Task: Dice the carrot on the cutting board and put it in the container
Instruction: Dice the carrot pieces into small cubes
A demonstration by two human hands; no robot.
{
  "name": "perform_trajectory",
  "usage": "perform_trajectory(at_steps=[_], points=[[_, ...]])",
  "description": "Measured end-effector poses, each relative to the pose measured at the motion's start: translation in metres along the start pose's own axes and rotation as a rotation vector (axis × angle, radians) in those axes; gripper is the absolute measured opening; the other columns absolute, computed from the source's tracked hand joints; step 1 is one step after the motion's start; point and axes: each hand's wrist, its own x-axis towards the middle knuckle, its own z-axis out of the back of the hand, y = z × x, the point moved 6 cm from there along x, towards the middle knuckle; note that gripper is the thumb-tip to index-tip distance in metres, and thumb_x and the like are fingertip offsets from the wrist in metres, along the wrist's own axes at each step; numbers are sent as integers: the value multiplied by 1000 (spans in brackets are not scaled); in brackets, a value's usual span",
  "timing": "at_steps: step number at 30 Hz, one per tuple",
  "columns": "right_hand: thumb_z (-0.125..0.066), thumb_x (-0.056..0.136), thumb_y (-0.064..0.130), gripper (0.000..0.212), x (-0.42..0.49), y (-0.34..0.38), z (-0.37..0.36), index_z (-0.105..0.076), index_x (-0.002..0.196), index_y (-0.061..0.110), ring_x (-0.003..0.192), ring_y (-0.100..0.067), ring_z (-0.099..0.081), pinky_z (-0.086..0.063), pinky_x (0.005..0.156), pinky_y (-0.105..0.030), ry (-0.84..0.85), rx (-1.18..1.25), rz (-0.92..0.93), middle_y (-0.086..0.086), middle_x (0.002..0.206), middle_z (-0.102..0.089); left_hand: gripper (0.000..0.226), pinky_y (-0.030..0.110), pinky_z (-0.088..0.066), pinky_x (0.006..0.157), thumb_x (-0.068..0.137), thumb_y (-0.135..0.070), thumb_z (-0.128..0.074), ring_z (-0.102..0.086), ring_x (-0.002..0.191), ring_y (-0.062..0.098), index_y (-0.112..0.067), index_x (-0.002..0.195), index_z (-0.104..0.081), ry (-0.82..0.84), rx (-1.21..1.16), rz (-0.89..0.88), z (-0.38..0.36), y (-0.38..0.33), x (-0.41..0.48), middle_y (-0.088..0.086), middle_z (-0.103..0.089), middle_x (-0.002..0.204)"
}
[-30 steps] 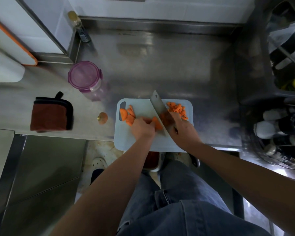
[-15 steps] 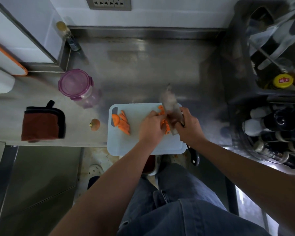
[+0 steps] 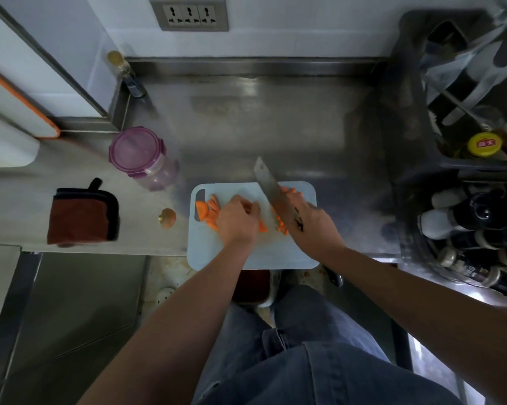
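Note:
A pale blue cutting board (image 3: 275, 252) lies at the counter's front edge. Carrot slices (image 3: 208, 213) sit at its left end, and diced carrot bits (image 3: 289, 190) lie at its right, beyond the blade. My left hand (image 3: 237, 220) rests curled over carrot pieces in the board's middle. My right hand (image 3: 315, 226) grips the handle of a cleaver (image 3: 271, 188), whose blade angles up and to the left above the board. A clear container with a purple lid (image 3: 137, 150) stands left of the board, lid on.
A carrot end (image 3: 167, 218) lies on the steel counter beside the board. A folded brown cloth (image 3: 82, 214) sits further left. A dark rack with bottles (image 3: 474, 229) and utensils fills the right side. A small bottle (image 3: 120, 64) stands in the back corner.
The cleaver has swung from the diced pile back over the board's middle. My left hand has shifted left toward the slices. The camera has tilted up, showing the wall sockets.

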Motion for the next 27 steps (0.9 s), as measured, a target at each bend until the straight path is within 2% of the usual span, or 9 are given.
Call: perform_trajectory(at_steps=[3,6,9,11,15,18,21,25,27], points=[[-46,91,11,52,-3,7,-19,-38,139,29,83,-35,-59,-48,64,-40,91,-54,21,-11,105,-61,31,31,-41,75,95,-35,-57,-63,103,31,-8,107,-66,52,54,100,1,26,1,10,-69,105],[-45,89,7,59,-6,9,-30,-34,143,27,86,-34,-60,-50,69,-42,126,-53,-9,-14,106,-61,32,31,-40,72,93,-38,-59,-64,96,31,-9,100,-69,117,30,132,-6,39,-1,10,-70,97],[-44,89,8,63,-8,7,-36,-26,146,30,88,-37,-62,-53,75,-48,140,-82,-39,-16,107,-62,27,35,-53,78,90,-40,-61,-69,85,29,-14,91,-68,139,-66,175,-16,43,-3,7,-73,87],[-44,90,9,65,-10,6,-41,-21,147,31,89,-37,-62,-52,76,-48,172,-97,-56,-15,109,-62,25,40,-57,81,89,-40,-64,-70,80,29,-15,87,-68,148,-130,213,-23,45,-3,6,-73,82],[-44,94,10,68,-6,1,-44,-11,151,26,93,-35,-61,-52,78,-47,246,-152,-97,-17,110,-61,24,38,-58,80,89,-36,-67,-71,81,28,-13,85,-70,157,-174,249,-29,46,1,6,-73,81],[-42,95,10,65,1,2,-31,-12,151,27,89,-33,-60,-48,71,-41,203,-157,-90,-15,110,-60,30,38,-58,79,89,-39,-66,-71,77,26,-14,72,-68,152,-215,295,-30,47,1,5,-72,75],[-42,94,9,71,6,9,-21,-5,152,31,94,-40,-59,-47,69,-40,146,-141,-30,-21,117,-58,36,36,-59,78,88,-43,-67,-71,75,25,-16,64,-64,154,-259,334,-30,49,0,4,-71,73],[-44,96,10,88,3,21,-29,17,144,51,73,-29,-59,-54,65,-45,213,-177,52,-14,100,-62,29,36,-60,77,82,-35,-73,-72,69,22,-9,69,-67,160,-263,400,-28,53,3,4,-70,63],[-44,96,8,90,1,25,-33,20,146,48,63,-23,-54,-48,59,-39,250,-231,41,-9,82,-57,25,35,-60,78,82,-26,-74,-72,66,20,-9,67,-64,180,-266,417,-27,53,4,3,-67,58]])
